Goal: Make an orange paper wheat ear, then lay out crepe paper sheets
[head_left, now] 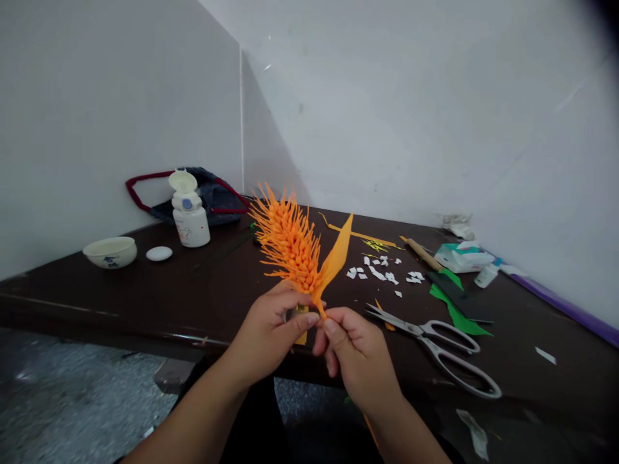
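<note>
An orange paper wheat ear with many thin spikes stands tilted up to the left over the dark table. One long orange paper leaf sticks out from its right side. My left hand pinches the base of the ear with thumb and fingers. My right hand is closed on the same base from the right, fingertips pressed against the stem.
Grey-handled scissors lie right of my hands. Behind them are white paper scraps, green paper, a wooden stick and a tissue pack. At the left stand a white glue bottle, a bowl and a dark bag.
</note>
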A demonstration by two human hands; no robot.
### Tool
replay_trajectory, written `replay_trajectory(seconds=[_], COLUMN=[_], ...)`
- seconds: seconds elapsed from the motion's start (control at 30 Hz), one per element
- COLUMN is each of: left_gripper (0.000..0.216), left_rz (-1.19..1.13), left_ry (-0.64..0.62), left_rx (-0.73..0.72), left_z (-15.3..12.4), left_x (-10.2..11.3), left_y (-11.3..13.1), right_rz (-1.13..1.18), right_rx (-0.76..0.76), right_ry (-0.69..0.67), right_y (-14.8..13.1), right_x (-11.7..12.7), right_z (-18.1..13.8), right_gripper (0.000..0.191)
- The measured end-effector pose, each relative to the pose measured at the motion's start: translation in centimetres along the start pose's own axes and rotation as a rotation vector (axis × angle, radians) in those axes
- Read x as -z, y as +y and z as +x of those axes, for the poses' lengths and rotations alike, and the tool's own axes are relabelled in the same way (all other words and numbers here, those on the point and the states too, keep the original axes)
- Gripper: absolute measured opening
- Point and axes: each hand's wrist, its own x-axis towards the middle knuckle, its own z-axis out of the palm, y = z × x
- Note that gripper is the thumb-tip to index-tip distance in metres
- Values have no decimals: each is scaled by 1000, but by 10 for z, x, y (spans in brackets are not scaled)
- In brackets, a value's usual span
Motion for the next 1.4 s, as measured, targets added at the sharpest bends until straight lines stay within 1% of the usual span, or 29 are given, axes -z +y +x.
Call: replay_trajectory(seconds=[0.13,0.2,0.23,0.3,0.37,0.47,0.53,0.6,0.7,0.8,0.93,1.0,1.07,1.17,1.3,1.4], left_gripper=[8,11,12,13,12,8,6,5,6,8,8,9,10,9,5,2], left_rz=[-378,-487,-517,-531,-502,-399,-319,-240,-137,-92,-99,-153,-248,-443,-665,-709], left_ry=[-70,-56,-35,14,58,105,121,106,39,-21,-21,-33,-73,-116,-71,-35], left_rx=[125,161,171,181,177,152,125,103,64,28,-7,-15,-6,51,151,163], left_z=[0,-1,-1,-2,-3,-5,-5,-5,-4,-2,-1,-1,-1,-1,-2,-2], left_x=[-3,-6,-8,-10,-11,-11,-9,-7,-2,2,4,4,3,0,-6,-10], left_y=[-8,-9,-9,-10,-11,-12,-11,-8,-1,2,2,2,2,-1,-10,-15], right_rz=[304,406,419,394,352,259,150,56,9,15,69,119,188,326,555,602], right_rx=[-116,-178,-192,-181,-147,-109,-86,-64,-45,-43,-52,-56,-62,-84,-148,-171], right_ry=[-150,-212,-224,-203,-119,27,91,114,102,80,35,4,-35,-87,-167,-172], right_y=[7,10,12,12,11,7,4,2,1,1,1,2,6,12,15,17], right_x=[2,4,4,3,2,-1,-2,-2,-2,-3,-3,-3,-3,-4,-8,-9], right_z=[1,1,2,3,4,5,4,2,-1,-2,-1,-1,-1,-3,-2,1], right_gripper=[25,23,24,23,19,20,13,7,10,14,17,18,20,23,22,23])
